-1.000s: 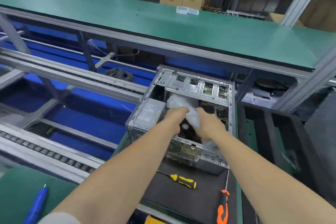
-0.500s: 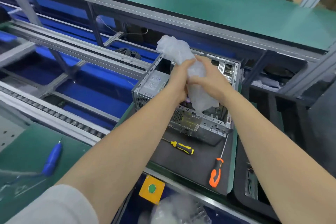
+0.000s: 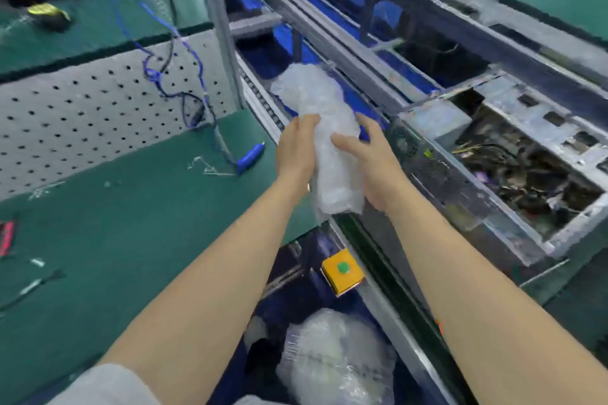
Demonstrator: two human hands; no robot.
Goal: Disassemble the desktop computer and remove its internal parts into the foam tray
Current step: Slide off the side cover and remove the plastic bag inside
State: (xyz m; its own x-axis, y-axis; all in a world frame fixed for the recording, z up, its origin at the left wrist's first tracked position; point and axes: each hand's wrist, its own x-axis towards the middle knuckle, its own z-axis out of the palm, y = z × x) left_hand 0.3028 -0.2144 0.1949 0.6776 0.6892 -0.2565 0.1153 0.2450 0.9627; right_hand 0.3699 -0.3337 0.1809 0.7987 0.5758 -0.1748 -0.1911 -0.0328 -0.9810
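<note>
Both my hands hold a crumpled wad of clear bubble wrap point(image 3: 324, 128) in the air, left of the computer. My left hand point(image 3: 296, 148) grips its left side and my right hand point(image 3: 371, 158) curls round its right side, thumb across the front. The open desktop case point(image 3: 493, 154) lies on its side at the right, with a silver power supply point(image 3: 437, 128) near its left end and a tangle of dark cables point(image 3: 526, 174) inside. No foam tray is in view.
Below my arms, more bubble wrap point(image 3: 335, 362) fills a bin under the bench. A yellow box with a green button point(image 3: 342, 270) sits on the bench edge. A blue-handled tool point(image 3: 250, 154) on a blue cord lies on the green mat point(image 3: 131, 207) at left.
My hands lifted the bubble wrap out of the case and carried it left, off the computer. My view swung left and down, so the case now lies at the right.
</note>
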